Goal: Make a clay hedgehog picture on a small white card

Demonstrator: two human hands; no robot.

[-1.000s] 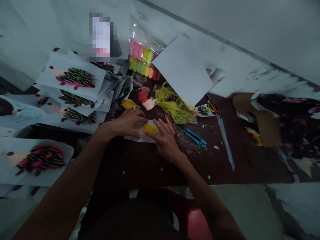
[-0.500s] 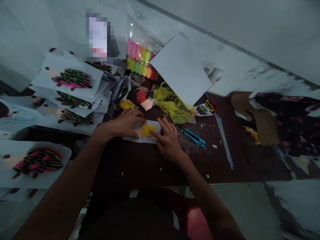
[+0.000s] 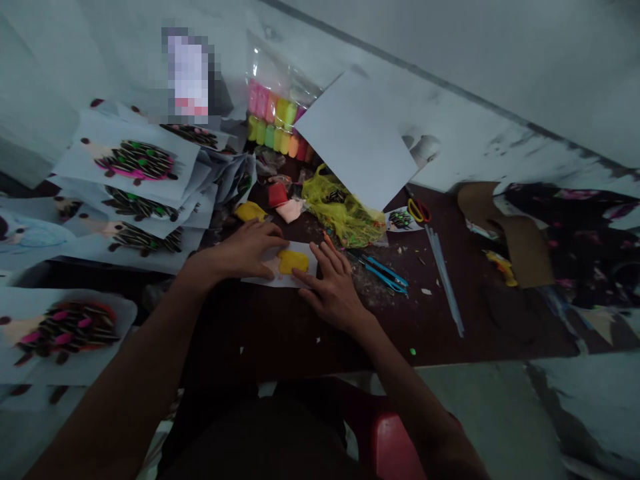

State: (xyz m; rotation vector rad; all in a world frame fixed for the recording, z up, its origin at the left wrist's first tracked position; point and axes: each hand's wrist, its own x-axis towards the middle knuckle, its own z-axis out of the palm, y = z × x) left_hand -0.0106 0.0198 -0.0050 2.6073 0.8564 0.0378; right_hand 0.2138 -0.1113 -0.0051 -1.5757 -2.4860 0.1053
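Observation:
A small white paper (image 3: 300,282) lies on the dark table, with a flattened yellow clay patch (image 3: 293,261) on it and a pale patch to the left of the yellow. My left hand (image 3: 250,249) rests over the paper's left end, fingers apart, thumb and fingertips around the pale part. From the right, my right hand (image 3: 331,281) reaches the paper with its fingers spread. Its index fingertip is near the lower right edge of the yellow clay. Neither hand grips anything.
Behind are yellow clay (image 3: 250,212), red clay (image 3: 277,195), a yellow net bag (image 3: 345,217) and a large white sheet (image 3: 357,140). Blue cutters (image 3: 385,275), scissors (image 3: 418,208) and clear sticks (image 3: 445,280) lie right. Hedgehog pictures (image 3: 135,160) are stacked left.
My right index finger has drawn back from the yellow clay toward its lower edge, uncovering more of it. The whole view has shifted slightly.

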